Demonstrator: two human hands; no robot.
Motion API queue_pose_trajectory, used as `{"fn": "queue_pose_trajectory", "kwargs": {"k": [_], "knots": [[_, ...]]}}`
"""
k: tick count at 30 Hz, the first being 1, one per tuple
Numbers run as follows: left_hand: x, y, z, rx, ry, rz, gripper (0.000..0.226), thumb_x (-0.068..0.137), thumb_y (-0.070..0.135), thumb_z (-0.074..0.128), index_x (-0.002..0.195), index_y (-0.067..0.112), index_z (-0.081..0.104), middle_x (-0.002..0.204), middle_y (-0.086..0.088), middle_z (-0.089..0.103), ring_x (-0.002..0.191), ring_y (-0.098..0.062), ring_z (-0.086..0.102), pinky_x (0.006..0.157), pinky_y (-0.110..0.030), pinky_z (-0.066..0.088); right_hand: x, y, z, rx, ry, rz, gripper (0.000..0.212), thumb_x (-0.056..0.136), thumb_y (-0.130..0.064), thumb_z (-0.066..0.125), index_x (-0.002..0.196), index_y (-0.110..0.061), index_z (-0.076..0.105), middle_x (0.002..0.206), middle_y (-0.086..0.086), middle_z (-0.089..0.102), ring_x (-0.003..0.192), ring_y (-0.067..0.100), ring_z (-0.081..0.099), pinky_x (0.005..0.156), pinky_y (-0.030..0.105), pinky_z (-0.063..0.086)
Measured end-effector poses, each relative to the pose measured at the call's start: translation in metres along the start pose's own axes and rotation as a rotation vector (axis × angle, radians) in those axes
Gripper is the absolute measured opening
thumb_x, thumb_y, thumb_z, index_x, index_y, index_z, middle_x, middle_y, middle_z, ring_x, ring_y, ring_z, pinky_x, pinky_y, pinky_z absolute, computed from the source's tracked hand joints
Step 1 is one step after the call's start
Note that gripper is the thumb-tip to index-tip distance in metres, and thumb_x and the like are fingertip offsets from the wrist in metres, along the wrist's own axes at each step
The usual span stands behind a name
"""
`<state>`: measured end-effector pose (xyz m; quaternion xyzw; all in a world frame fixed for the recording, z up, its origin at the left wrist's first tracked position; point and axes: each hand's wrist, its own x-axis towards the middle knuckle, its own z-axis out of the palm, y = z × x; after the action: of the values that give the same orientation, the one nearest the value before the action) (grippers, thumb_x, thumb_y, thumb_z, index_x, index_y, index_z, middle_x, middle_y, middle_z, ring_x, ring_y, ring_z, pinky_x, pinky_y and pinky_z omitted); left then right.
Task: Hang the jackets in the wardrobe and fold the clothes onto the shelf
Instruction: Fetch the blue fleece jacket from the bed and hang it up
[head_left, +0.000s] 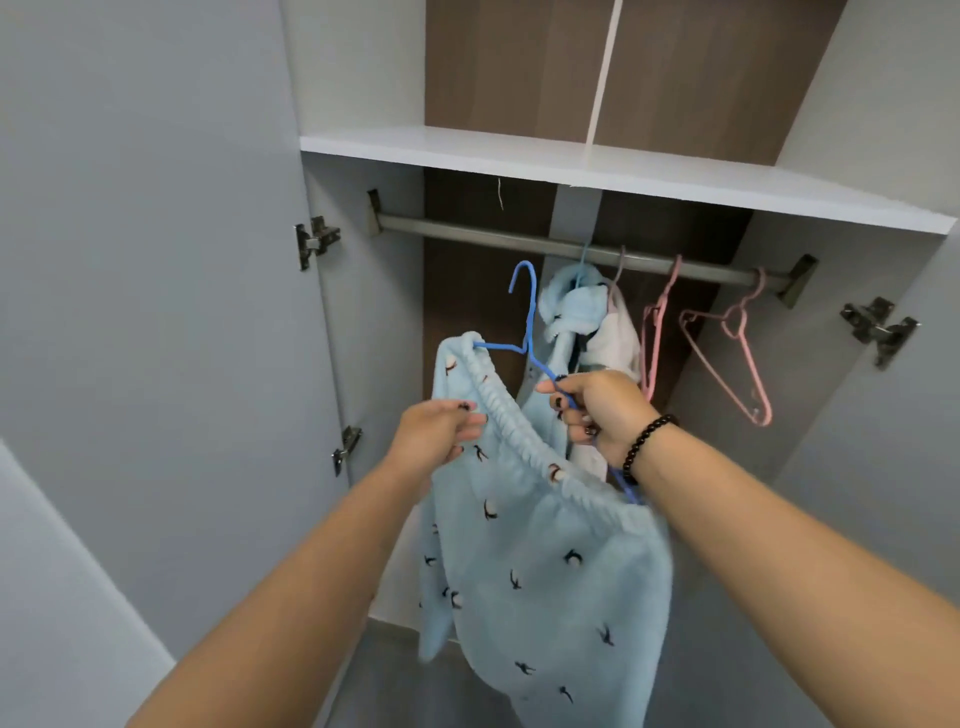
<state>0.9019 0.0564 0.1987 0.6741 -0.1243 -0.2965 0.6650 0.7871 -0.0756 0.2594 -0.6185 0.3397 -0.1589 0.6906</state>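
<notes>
The person stood in front of an open wardrobe (363, 312) with both arms held out. The left hand (441, 431) pinched the stretchy waistband of a fluffy light blue garment (540, 561) with small dark and white shapes on it. The right hand (597, 410) was curled around one arm of a blue hanger (524, 332), and a black bead bracelet (644, 441) sat on that wrist. One end of the blue hanger was tucked inside the top of the waistband, and the other end ran down past the right hand and behind the cloth. The hook of the blue hanger pointed up and was below the rail (571, 247), not on it. The garment hung down between the two arms, in front of the wardrobe opening.

On the rail, farther back, hung another light blue fluffy piece (569, 301) with something white (618, 332) just beside it. To the right of those, two pink hangers (727, 353) hung from the rail with nothing on them. A white shelf (623, 171) ran across above the rail. The grey doors stood open on both sides, with metal hinges (317, 241) showing.
</notes>
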Motion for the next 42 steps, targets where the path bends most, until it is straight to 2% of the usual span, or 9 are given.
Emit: {"fn": "queue_pose_trajectory", "kwargs": {"k": [8,13,18,25,30,35,37,39,42], "knots": [[0.017,0.053,-0.026,0.074,-0.053,0.131,0.019,0.094,0.016,0.052,0.102,0.017,0.068,0.089,0.003,0.076,0.087,-0.011,0.071,0.074,-0.025,0.047,0.065,-0.012,0.059,0.189,-0.022,0.082,0.031,0.094,0.002,0.029,0.079,-0.001,0.056,0.059,0.003,0.041,0.031,0.006,0.024,0.031,0.017,0.02],[0.069,0.072,-0.041,0.106,-0.072,0.153,0.017,0.094,0.017,0.053,0.101,0.018,0.068,0.089,0.004,0.076,0.086,-0.009,0.07,0.07,-0.023,0.046,0.115,-0.036,0.093,0.201,0.003,0.084,0.029,0.09,0.001,0.031,0.076,-0.001,0.056,0.059,0.004,0.04,0.037,0.008,0.026,0.033,0.019,0.024],[0.131,0.104,-0.06,0.103,-0.056,0.153,0.019,0.094,0.016,0.052,0.102,0.016,0.068,0.09,0.002,0.075,0.083,-0.009,0.068,0.071,-0.022,0.046,0.164,-0.067,0.127,0.345,-0.021,0.101,0.027,0.095,-0.001,0.029,0.079,-0.004,0.052,0.059,0.002,0.044,0.03,0.005,0.029,0.03,0.016,0.025],[0.186,0.118,-0.078,0.136,-0.051,0.154,0.018,0.094,0.016,0.051,0.099,0.017,0.069,0.068,0.007,0.067,0.069,-0.008,0.063,0.06,-0.019,0.044,0.23,-0.097,0.165,0.469,0.004,0.043,0.028,0.098,-0.001,0.025,0.078,-0.006,0.043,0.062,0.003,0.039,0.026,0.003,0.026,0.03,0.013,0.022],[0.209,0.123,-0.092,0.158,-0.029,0.128,0.017,0.094,0.015,0.052,0.095,0.02,0.068,0.067,0.008,0.069,0.066,-0.007,0.063,0.061,-0.02,0.044,0.272,-0.1,0.184,0.457,0.036,0.03,0.032,0.101,-0.005,0.026,0.074,-0.006,0.043,0.063,0.004,0.041,0.023,0.004,0.029,0.029,0.014,0.023],[0.222,0.125,-0.092,0.129,-0.007,0.088,0.01,0.092,0.014,0.056,0.093,0.022,0.062,0.075,0.002,0.069,0.068,-0.009,0.062,0.057,-0.021,0.042,0.309,-0.088,0.198,0.447,0.045,-0.013,0.03,0.096,0.008,0.025,0.081,-0.004,0.048,0.067,0.009,0.048,0.036,0.006,0.039,0.034,0.014,0.033],[0.224,0.127,-0.089,0.104,0.025,0.084,0.011,0.093,0.011,0.054,0.092,0.02,0.061,0.074,0.001,0.067,0.064,-0.009,0.06,0.055,-0.019,0.041,0.317,-0.08,0.203,0.398,0.026,-0.044,0.029,0.095,0.01,0.027,0.103,0.001,0.053,0.067,0.011,0.05,0.038,0.009,0.044,0.036,0.016,0.037],[0.225,0.128,-0.086,0.077,0.054,0.079,0.014,0.094,0.009,0.052,0.09,0.019,0.061,0.072,0.001,0.065,0.06,-0.008,0.058,0.054,-0.019,0.04,0.325,-0.07,0.207,0.381,0.021,-0.039,0.032,0.095,0.009,0.027,0.12,0.008,0.048,0.067,0.013,0.052,0.04,0.011,0.048,0.037,0.017,0.041],[0.227,0.13,-0.082,0.048,0.089,0.085,0.017,0.093,0.007,0.051,0.087,0.018,0.062,0.069,0.003,0.065,0.06,-0.008,0.058,0.058,-0.021,0.04,0.334,-0.055,0.208,0.362,0.007,-0.005,0.024,0.097,0.007,0.031,0.106,0.0,0.052,0.064,0.011,0.053,0.05,0.018,0.051,0.042,0.024,0.044]]}}
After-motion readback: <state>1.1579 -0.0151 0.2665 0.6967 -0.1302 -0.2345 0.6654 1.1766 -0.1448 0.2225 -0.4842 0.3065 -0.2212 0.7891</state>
